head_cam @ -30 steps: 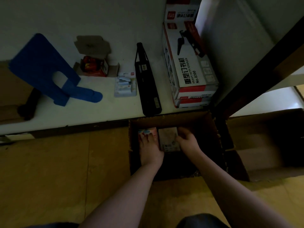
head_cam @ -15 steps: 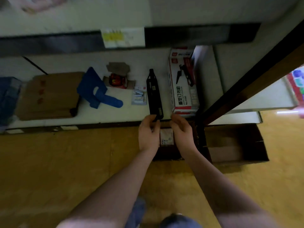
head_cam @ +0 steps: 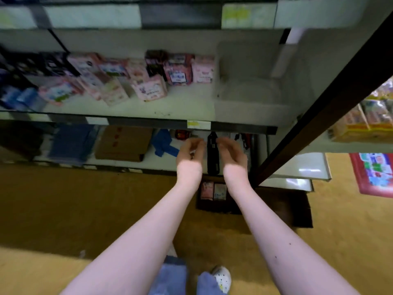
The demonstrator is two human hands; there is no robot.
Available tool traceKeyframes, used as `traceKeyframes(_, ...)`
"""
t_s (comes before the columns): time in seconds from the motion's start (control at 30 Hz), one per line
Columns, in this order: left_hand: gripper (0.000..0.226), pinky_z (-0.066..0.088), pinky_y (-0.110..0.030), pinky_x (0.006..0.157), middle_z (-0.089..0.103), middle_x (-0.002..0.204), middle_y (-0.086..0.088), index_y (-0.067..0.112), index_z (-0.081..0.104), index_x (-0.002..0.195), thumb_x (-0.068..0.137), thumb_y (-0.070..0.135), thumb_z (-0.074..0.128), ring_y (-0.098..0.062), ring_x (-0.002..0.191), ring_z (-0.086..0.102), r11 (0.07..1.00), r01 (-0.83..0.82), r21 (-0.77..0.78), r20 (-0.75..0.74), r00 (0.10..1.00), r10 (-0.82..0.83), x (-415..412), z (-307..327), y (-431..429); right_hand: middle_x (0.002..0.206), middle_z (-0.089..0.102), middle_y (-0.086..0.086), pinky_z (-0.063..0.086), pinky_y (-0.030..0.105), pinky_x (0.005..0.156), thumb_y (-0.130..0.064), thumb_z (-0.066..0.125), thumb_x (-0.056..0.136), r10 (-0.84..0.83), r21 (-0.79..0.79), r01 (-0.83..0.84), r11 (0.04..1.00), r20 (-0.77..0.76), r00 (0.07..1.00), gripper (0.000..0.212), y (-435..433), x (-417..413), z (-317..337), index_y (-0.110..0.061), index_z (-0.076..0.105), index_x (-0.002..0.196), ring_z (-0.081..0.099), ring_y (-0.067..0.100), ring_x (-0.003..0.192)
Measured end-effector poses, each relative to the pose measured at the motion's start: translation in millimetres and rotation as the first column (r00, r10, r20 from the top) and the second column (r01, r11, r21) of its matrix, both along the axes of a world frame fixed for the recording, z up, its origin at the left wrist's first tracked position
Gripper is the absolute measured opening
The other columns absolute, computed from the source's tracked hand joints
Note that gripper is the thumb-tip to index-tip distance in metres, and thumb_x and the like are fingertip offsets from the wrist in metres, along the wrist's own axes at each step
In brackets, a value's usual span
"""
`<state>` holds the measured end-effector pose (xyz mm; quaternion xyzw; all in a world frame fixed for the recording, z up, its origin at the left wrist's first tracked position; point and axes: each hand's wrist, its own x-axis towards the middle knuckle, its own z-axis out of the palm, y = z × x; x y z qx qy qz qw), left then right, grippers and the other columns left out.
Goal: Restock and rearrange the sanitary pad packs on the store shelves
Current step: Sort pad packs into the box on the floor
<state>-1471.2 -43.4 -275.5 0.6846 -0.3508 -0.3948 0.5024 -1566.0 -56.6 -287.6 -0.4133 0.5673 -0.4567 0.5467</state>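
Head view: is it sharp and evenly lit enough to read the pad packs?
Head view: no. The pad packs on the shelf are motion-blurred, labels unreadable; the floor box lies in deep shadow; glare marks the white ledge at right; the wide lens bends shelf edges.

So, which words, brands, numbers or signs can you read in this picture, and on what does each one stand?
No text can be read for certain.
Pad packs on the shelf: printed labels, too blurred.
Packs in the carton: print too small.
Shelf-edge tag: yellow and white, blurred.
Upper tag: blurred.
Black tool: label too small.
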Motion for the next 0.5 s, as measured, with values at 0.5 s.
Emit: traceKeyframes(0.5,0.012,0.043,-0.006,0.081,0.064,0.102,0.008,0.018,0.061,0.104,0.098,0.020,0.052,-0.002,0.099,0.058,0.954,-0.095,-0.284,0.085,0.989,0.124,157,160,79,0.118,0.063,0.006,0.047,0.013,0.091,-0.007,0.049,0.098,0.199,-0.240,-0.167,0.956,0.114,0.973,0.021,56,160,177,-0.014,0.057,0.116,0.058,0.009,0.108)
